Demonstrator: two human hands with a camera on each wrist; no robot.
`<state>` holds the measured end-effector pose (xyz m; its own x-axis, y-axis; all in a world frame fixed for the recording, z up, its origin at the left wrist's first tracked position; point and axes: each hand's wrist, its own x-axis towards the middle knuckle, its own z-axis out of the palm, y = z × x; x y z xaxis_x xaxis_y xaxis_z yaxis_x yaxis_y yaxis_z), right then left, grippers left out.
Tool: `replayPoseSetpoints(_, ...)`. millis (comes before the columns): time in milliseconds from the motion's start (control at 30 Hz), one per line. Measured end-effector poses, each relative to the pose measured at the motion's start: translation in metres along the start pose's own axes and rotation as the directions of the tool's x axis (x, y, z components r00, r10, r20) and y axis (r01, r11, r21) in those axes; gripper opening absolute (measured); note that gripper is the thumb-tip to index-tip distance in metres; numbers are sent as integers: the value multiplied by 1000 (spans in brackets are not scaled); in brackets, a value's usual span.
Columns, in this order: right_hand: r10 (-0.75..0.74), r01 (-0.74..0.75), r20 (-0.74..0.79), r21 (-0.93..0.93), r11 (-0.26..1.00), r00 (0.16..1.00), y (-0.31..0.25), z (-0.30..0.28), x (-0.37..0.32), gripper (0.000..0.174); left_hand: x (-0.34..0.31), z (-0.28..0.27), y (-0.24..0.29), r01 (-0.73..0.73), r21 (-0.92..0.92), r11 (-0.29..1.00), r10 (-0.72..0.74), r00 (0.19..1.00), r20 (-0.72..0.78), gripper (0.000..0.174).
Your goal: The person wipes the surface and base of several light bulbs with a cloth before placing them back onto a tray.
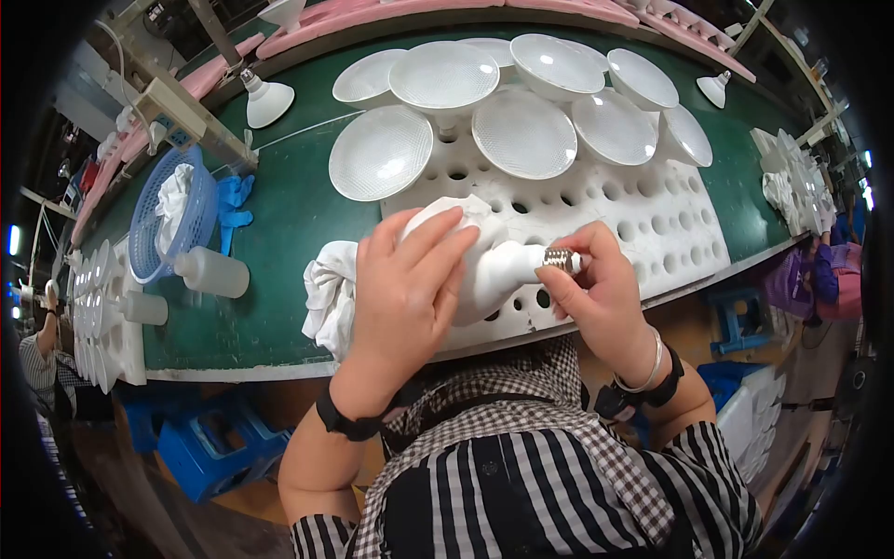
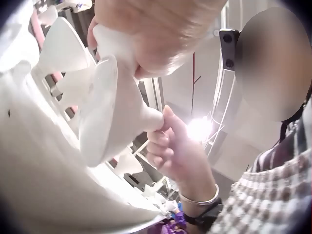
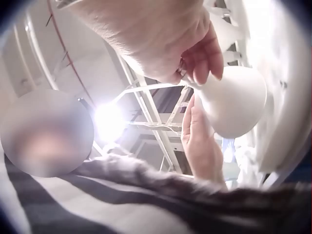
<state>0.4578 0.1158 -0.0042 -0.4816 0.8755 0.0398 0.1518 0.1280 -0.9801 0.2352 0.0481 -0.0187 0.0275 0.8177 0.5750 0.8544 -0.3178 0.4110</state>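
Note:
A white reflector lamp bulb (image 1: 507,270) is held sideways in front of the person, its metal screw base (image 1: 559,259) pointing right. The right hand (image 1: 601,293) pinches that base between thumb and fingers. Across the wide end lies the left hand (image 1: 410,279), holding a white cloth (image 1: 475,216) against the bulb. In the left wrist view the bulb's cone (image 2: 117,112) shows from the side, with cloth bunched under the left hand. The right wrist view shows the bulb's rounded body (image 3: 236,102) beyond the right fingers, the left hand (image 3: 202,141) beside it.
A white foam board (image 1: 689,224) with rows of holes lies on the green table (image 1: 279,196), carrying several bulbs (image 1: 526,130) face up. Left are a crumpled cloth (image 1: 331,289), a plastic bottle (image 1: 214,272), a blue basket (image 1: 140,224) and a blue glove (image 1: 233,205).

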Motion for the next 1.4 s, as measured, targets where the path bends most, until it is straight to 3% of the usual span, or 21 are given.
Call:
replayPoseSetpoints(33, -172, 166, 3, -271, 948, 985, 0, 1, 3, 27, 4, 2, -4, 7, -9, 1000, -7, 1000, 3, 31)
replayPoseSetpoints(67, -173, 167, 3, -270, 948, 985, -5, 0, 10, 27, 7, 2, -10, 16, -11, 1000, -15, 1000, 11, 29)
replayPoseSetpoints(133, -348, 394, 189, -524, 755, 918, -18, -4, 28, 28, 9, 6, -18, 30, -46, 999, -30, 1000, 8, 30)
replayPoseSetpoints(167, -350, 396, 190, -524, 754, 917, -14, -4, 35, 28, 9, 8, -20, 45, -80, 996, -45, 999, 4, 31)
replayPoseSetpoints(233, -405, 478, 269, -321, 817, 874, -4, 0, 47, 29, 5, 9, -22, 77, -71, 995, -77, 997, -3, 31)
replayPoseSetpoints(400, -304, 394, 281, -367, 843, 910, -13, 11, 52, 28, -21, 16, -9, 83, 61, 995, -77, 992, -102, 35)
replayPoseSetpoints(500, -298, 370, 235, -382, 847, 925, -11, 14, 53, 28, -53, 19, 11, -20, 208, 978, 28, 999, -37, 36)
replayPoseSetpoints(567, -315, 377, 215, -396, 837, 924, -8, 14, 54, 28, -79, 31, 8, -256, 182, 949, 237, 964, 123, 37)
replayPoseSetpoints(633, -331, 382, 196, -359, 852, 923, -6, 13, 52, 28, -82, 24, 6, -255, 157, 954, 236, 963, 126, 34)
replayPoseSetpoints(733, -253, 309, 190, -389, 868, 949, -13, 11, 48, 28, -77, 9, 4, -104, 138, 985, 123, 983, -133, 37)
replayPoseSetpoints(767, -258, 315, 192, -391, 865, 947, -11, 11, 48, 28, -67, 7, 2, -105, 140, 985, 124, 983, -138, 37)
replayPoseSetpoints(833, -351, 392, 176, -366, 844, 920, -5, 14, 46, 28, -46, 3, -4, 121, 94, 988, -84, 943, -323, 40)
replayPoseSetpoints(967, -365, 406, 178, -401, 821, 914, -1, 18, 38, 28, -18, 15, -4, 137, -76, 988, -154, 943, -294, 43)
replayPoseSetpoints(1033, -438, 445, 120, -420, 791, 891, 7, 19, 37, 26, -13, 24, 20, -2, 158, 987, 18, 995, -99, 44)
replayPoseSetpoints(1167, -397, 414, 128, -378, 828, 909, 5, 14, 33, 25, -31, 17, -2, -143, 303, 942, 157, 987, -22, 46)
replayPoseSetpoints(1233, -395, 408, 110, -349, 844, 912, 7, 15, 34, 23, -45, 10, -13, -128, 305, 944, 142, 990, -24, 43)
replayPoseSetpoints(1300, -355, 361, 77, -294, 885, 932, 7, 11, 34, 23, -54, 8, -28, 151, 290, 945, -97, 977, -192, 39)
replayPoseSetpoints(1333, -306, 312, 60, -237, 920, 950, 7, 10, 34, 23, -54, 6, -27, 150, 290, 945, -96, 977, -193, 39)
replayPoseSetpoints(1400, -248, 246, 4, -152, 957, 969, 12, 12, 30, 23, -53, -6, -20, 227, 8, 974, -211, 914, -346, 37)
